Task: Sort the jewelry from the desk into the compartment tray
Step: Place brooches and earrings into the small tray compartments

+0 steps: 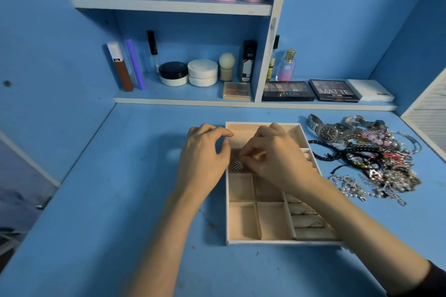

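Note:
A beige compartment tray (241, 241) lies on the blue desk, with several square cells and a ring-slot strip on its right side. Both hands are over its upper left cell. My right hand (272, 154) pinches a silvery ridged piece of jewelry (236, 163) that rests in that cell. My left hand (205, 152) hovers at the tray's left rim, fingers curled and apart, with nothing seen in it. A tangled jewelry pile (376, 159) of chains, beads and bangles lies right of the tray, with a silver wristwatch (328, 131) at its far edge.
Shelves behind the desk hold cosmetics: jars (202, 72), tubes, a perfume bottle (286, 66) and eyeshadow palettes (288, 91). A white slatted panel (427, 116) stands at the right edge. Bare blue desk lies left of and in front of the tray.

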### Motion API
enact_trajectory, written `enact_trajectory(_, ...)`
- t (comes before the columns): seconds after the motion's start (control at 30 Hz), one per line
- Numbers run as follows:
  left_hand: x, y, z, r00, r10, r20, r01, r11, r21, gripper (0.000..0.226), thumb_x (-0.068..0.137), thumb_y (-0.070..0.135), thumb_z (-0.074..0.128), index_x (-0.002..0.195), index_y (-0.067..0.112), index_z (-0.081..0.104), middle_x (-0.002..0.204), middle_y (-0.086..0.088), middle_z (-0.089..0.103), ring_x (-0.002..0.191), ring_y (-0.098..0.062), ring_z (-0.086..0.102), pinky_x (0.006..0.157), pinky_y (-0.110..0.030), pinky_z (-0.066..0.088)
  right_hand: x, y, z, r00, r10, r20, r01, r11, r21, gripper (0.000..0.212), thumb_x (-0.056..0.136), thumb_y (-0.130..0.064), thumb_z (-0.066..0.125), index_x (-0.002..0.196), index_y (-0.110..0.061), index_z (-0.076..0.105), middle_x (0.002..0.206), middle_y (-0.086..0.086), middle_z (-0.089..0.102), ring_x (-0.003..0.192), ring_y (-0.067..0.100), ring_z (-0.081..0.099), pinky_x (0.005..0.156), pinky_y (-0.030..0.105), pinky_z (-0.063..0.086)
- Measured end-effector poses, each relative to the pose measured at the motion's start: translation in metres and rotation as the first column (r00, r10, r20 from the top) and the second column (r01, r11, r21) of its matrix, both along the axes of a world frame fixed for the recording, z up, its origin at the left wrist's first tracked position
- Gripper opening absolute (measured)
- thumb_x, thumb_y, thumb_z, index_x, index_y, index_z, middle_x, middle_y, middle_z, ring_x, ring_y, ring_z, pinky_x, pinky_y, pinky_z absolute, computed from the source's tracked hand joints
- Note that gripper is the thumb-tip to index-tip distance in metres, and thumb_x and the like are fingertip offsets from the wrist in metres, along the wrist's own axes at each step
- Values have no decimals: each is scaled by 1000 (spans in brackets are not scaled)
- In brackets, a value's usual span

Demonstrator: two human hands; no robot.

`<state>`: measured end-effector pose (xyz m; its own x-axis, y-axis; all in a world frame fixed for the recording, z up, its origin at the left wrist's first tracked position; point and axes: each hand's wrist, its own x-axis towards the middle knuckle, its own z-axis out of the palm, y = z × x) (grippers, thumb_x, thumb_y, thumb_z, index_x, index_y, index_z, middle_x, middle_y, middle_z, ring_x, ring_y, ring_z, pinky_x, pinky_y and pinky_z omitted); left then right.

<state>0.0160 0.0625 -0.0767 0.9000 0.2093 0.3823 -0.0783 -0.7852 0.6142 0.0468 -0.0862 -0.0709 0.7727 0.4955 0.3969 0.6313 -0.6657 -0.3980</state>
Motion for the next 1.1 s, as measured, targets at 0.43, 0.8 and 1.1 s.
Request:
enact_trajectory(0.43,-3,-2,-1,999,-34,38,34,999,4,21,85,12,56,101,21,68,96,6,62,92,-13,48,74,-16,34,-3,-5,3,998,-48,-26,48,999,7,13,78,-23,67,88,-22,75,77,-1,52,81,15,41,70,24,30)
enact_trajectory(0.8,-14,-43,20,960,-259,106,253,965,63,22,82,28,52,94,24,69,92,14,63,89,-2,46,83,-16,39,-21,-132,13,948,-231,-217,279,933,226,12,84,-13,65,87,-21,73,78,-4,62,71,0,54,60,9,38)
enact_trajectory(1.1,-6,-122,24,894,-429,-128,446,876,183,22,90,28,54,109,30,63,106,15,61,97,-1,34,79,-12,26,-23,-164,-15,922,-359,-145,387,835,392,19,86,-4,60,89,-19,72,87,-1,69,82,10,61,69,27,47)
